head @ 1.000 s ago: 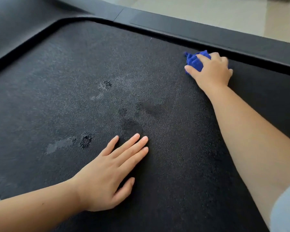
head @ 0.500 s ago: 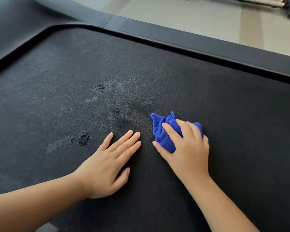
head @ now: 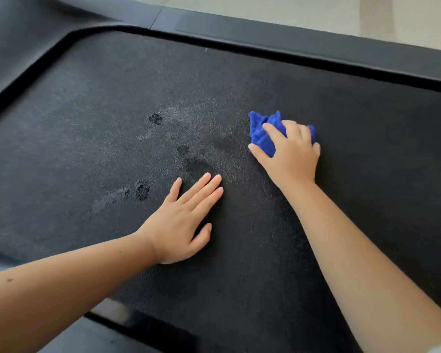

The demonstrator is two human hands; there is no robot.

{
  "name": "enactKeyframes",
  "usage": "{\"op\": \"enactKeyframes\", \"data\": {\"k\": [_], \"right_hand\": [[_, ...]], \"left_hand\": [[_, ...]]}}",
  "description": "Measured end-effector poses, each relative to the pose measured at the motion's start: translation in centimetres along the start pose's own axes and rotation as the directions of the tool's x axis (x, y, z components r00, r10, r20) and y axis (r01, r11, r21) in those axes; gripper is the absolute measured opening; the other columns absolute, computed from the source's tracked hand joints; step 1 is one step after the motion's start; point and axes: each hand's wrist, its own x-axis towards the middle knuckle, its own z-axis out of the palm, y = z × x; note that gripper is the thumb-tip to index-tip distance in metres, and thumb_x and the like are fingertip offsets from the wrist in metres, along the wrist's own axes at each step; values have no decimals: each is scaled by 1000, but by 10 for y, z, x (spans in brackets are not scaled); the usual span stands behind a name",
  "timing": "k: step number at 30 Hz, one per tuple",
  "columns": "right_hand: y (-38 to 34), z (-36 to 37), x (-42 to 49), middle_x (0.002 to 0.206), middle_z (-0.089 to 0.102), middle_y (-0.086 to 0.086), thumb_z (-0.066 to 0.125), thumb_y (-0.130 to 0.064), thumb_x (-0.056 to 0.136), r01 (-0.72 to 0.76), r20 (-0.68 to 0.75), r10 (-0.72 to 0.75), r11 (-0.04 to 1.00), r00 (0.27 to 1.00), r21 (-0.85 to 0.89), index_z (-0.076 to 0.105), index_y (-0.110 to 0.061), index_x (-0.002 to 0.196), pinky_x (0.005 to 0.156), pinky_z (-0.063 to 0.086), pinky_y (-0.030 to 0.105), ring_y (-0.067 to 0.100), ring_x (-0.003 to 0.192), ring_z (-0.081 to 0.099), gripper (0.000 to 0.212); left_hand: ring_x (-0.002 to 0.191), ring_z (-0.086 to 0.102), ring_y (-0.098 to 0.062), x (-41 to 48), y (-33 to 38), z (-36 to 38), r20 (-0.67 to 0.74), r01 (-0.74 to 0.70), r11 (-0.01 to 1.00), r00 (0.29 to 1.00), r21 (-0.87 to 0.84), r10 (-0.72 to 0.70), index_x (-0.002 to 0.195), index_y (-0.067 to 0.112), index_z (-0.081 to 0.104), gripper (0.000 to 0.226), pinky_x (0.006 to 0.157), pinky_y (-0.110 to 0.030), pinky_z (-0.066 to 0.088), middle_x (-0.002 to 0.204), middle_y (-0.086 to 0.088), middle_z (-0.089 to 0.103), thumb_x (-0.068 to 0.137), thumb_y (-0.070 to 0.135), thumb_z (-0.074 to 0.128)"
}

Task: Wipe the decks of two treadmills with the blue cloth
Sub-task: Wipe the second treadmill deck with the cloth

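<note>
A black textured treadmill deck [head: 87, 103] fills most of the view. My right hand [head: 292, 159] presses a bunched blue cloth [head: 261, 133] onto the belt at centre right, fingers closed over it. My left hand [head: 182, 222] lies flat on the belt below and to the left of the cloth, fingers spread, holding nothing. Dark damp spots [head: 155, 118] and pale smears [head: 107, 200] mark the belt left of both hands.
A smooth black side rail [head: 290, 39] runs along the far edge, with pale floor [head: 341, 14] beyond it. The front cover [head: 15, 42] curves round at upper left. The near rail [head: 94, 335] shows at the bottom edge.
My right hand has slid the cloth away from me and to the right, after pulling it in from the far rail a second ago. The left hand has stayed flat in place.
</note>
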Motion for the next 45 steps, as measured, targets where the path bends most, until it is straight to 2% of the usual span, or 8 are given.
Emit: {"op": "enactKeyframes", "data": {"k": [2,4,10,20,27,31,38,45], "right_hand": [[-6,-4,-51,124,56,6,47,-62,80,16,-91,-18,1000,996,-17,62,-24,120,83,42,53,31,117,49,57],[-16,-7,-92,119,60,7,42,-61,78,-6,-122,3,1000,992,-29,66,-24,114,78,45,52,32,113,54,56],[-27,-13,-143,118,61,7,45,-59,79,5,-136,-13,998,991,-58,67,-24,111,78,45,48,30,112,53,52],[-28,-12,-149,122,60,8,48,-58,80,19,-174,-25,999,984,-36,66,-24,114,83,45,50,32,115,53,51],[-25,-9,-151,121,59,11,45,-56,80,44,-219,-47,999,975,-20,65,-22,116,83,43,55,35,114,53,53],[-25,-9,-150,120,60,12,45,-56,79,58,-213,-58,998,975,-6,65,-22,115,83,43,57,36,114,54,53],[-24,-11,-153,115,62,10,44,-59,76,63,-217,-65,998,974,-16,68,-22,110,79,45,54,34,110,56,55],[-28,-21,-205,117,63,8,46,-59,77,83,-225,-98,994,969,-74,68,-23,110,76,49,51,33,111,57,54]], "left_hand": [[141,4,-14,0,0,0,-4,3,1000,1000,-5,-3,144,10,28,64,108,-54,7,154,-2,16,86,36,30],[141,5,-14,1,0,0,-13,7,1000,1000,-12,-7,144,9,29,65,108,-53,5,154,-3,16,85,36,30],[142,4,-14,0,-2,1,-21,-2,999,1000,-44,1,145,11,25,66,111,-50,1,154,0,11,85,39,26],[141,12,-18,-1,1,1,-35,24,1000,999,-6,-24,143,9,30,64,109,-53,9,153,-4,19,86,37,27],[142,2,-10,-1,5,-1,-29,55,998,998,14,-55,146,15,23,67,112,-46,-2,155,4,10,84,40,25],[141,2,-10,-1,5,0,-25,58,997,998,41,-57,146,14,22,68,111,-45,-3,154,3,9,84,41,22],[141,0,-10,1,3,4,-61,23,999,998,36,-21,146,15,20,72,110,-40,-9,155,3,8,81,44,16],[142,-6,-14,-6,5,-2,-78,-61,998,995,24,63,147,11,17,72,111,-36,-9,156,-2,1,82,42,11]]}}
